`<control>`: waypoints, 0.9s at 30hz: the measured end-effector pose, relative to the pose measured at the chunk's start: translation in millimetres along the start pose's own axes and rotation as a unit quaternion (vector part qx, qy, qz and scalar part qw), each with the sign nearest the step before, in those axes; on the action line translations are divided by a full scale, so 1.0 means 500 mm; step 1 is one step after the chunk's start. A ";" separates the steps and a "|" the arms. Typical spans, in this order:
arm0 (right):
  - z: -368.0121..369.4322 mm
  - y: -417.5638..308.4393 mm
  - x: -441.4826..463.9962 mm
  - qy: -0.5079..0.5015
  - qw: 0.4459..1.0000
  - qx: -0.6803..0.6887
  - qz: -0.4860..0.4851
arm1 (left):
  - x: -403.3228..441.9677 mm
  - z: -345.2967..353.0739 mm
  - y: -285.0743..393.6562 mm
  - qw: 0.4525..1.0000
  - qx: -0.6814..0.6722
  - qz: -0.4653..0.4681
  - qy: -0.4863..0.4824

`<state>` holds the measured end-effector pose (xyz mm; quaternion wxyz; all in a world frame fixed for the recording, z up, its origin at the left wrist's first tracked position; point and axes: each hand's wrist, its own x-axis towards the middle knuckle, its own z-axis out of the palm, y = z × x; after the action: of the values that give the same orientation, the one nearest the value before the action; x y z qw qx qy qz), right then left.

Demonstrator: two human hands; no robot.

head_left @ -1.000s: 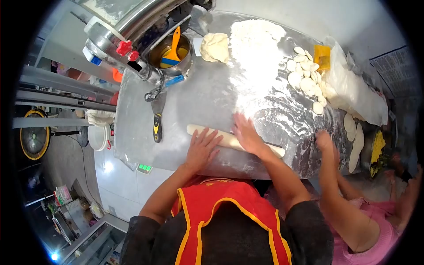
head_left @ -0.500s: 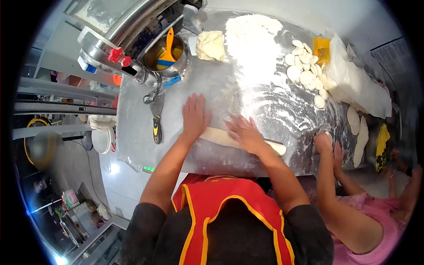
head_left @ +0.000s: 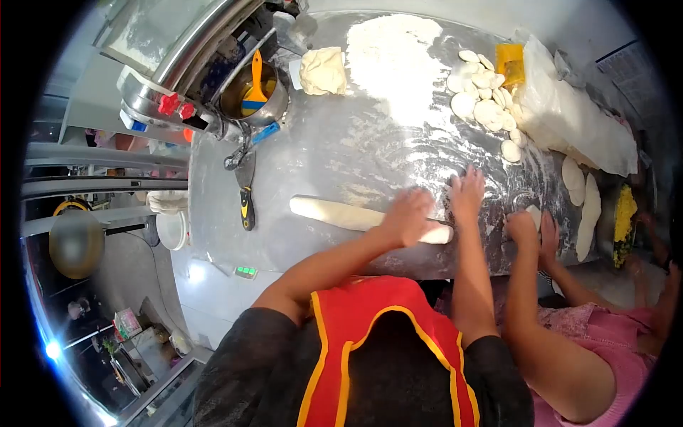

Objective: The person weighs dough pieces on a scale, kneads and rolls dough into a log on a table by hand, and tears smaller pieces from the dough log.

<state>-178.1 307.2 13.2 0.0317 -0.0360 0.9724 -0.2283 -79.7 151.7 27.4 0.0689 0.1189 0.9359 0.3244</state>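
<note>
A long pale dough roll [head_left: 324, 212] lies across the near part of the steel table. My left hand [head_left: 410, 215], slightly blurred, is over the roll's right part, open and not wrapped around it; whether it presses on the dough I cannot tell. Just right of the roll's end, my right hand [head_left: 467, 193] is open, fingers spread over the floury surface. White flour [head_left: 398, 64] is heaped at the back, with thin streaks reaching toward my right hand.
A scraper [head_left: 246, 199], a pot [head_left: 274, 107] with an orange brush [head_left: 257, 78], and a dough lump [head_left: 322, 71] stand left. Flat dough rounds [head_left: 487, 110] lie back right, beside a plastic bag [head_left: 569, 107]. A co-worker's hands [head_left: 524, 228] work close on my right.
My left hand has moved right along the dough roll, uncovering its left end. My right hand has left the roll and moved right and forward onto the flour. The view has shifted slightly.
</note>
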 end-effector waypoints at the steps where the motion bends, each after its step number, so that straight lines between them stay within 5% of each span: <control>1: 0.022 -0.026 0.013 -0.011 0.999 -0.046 -0.004 | -0.005 -0.018 -0.035 0.999 0.028 -0.003 0.019; 3: 0.103 -0.069 0.019 -0.067 0.982 -0.129 -0.117 | -0.039 -0.083 -0.074 0.987 0.057 -0.076 0.127; 4: 0.060 -0.155 0.000 -0.169 0.970 -0.119 -0.131 | -0.066 -0.100 -0.104 0.980 0.119 -0.115 0.113; 5: 0.065 -0.178 -0.023 -0.158 0.950 -0.117 -0.244 | -0.090 -0.114 -0.129 0.967 0.179 -0.152 0.100; 7: 0.045 -0.200 -0.083 -0.208 0.898 -0.084 -0.379 | -0.138 -0.153 -0.156 0.982 0.170 -0.084 0.013; 8: 0.029 -0.191 -0.102 -0.240 0.902 -0.041 -0.356 | -0.158 -0.163 -0.161 0.985 0.164 -0.052 -0.029; 9: 0.002 -0.180 -0.117 -0.270 0.903 0.002 -0.334 | -0.167 -0.163 -0.163 0.992 0.123 0.033 0.026; 10: -0.016 -0.165 -0.130 -0.300 0.900 0.046 -0.312 | -0.176 -0.162 -0.165 0.997 0.080 0.011 -0.004; 12: -0.023 -0.085 -0.147 -0.216 0.930 0.032 -0.297 | -0.181 -0.192 -0.124 0.997 -0.007 -0.034 -0.064; 14: -0.079 -0.054 -0.169 -0.156 0.972 0.023 -0.175 | -0.195 -0.180 -0.118 1.000 0.006 -0.024 -0.008; 17: -0.108 -0.017 -0.215 -0.097 0.985 0.081 -0.120 | -0.207 -0.158 -0.120 0.997 0.054 0.008 0.058; 20: -0.094 -0.009 -0.257 -0.082 0.976 0.059 -0.193 | -0.221 -0.134 -0.134 0.995 0.067 0.010 0.071; 27: -0.049 -0.042 -0.252 -0.082 0.977 0.037 -0.194 | -0.242 -0.155 -0.175 0.996 0.077 -0.031 0.036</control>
<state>-53.3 309.8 50.3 0.0678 -0.2411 0.9318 -0.2626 5.2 6.9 39.6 0.0357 0.0826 0.9633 0.2527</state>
